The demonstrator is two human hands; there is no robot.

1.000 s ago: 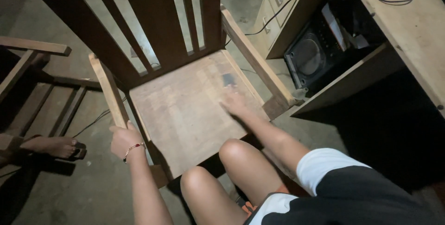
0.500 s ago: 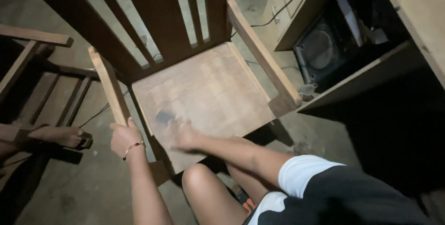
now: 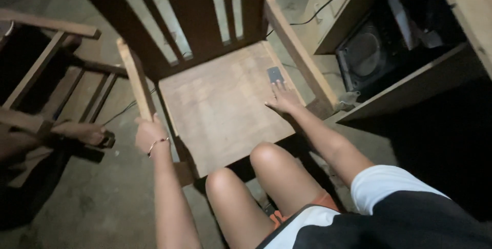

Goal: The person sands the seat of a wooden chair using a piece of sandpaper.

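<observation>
In the head view, the left hand (image 3: 149,133) is closed around the front end of the wooden chair's (image 3: 220,105) left armrest (image 3: 136,80), steadying the frame. The right hand (image 3: 283,99) lies flat and open on the bare seat board, fingers spread, its fingertips on or just at a small dark sanding pad (image 3: 275,74) near the seat's back right corner; whether it grips the pad I cannot tell. To do this rubbing well, I judge the pad should stay flat under even pressure, moving along the grain, while the armrest grip stops the chair shifting. Counted: one chair in hand with two armrests, one pad, two knees below the seat, a second wooden frame (image 3: 46,69) at left with someone else's foot (image 3: 82,132) resting on it, and one speaker (image 3: 365,56) in the desk at right.
</observation>
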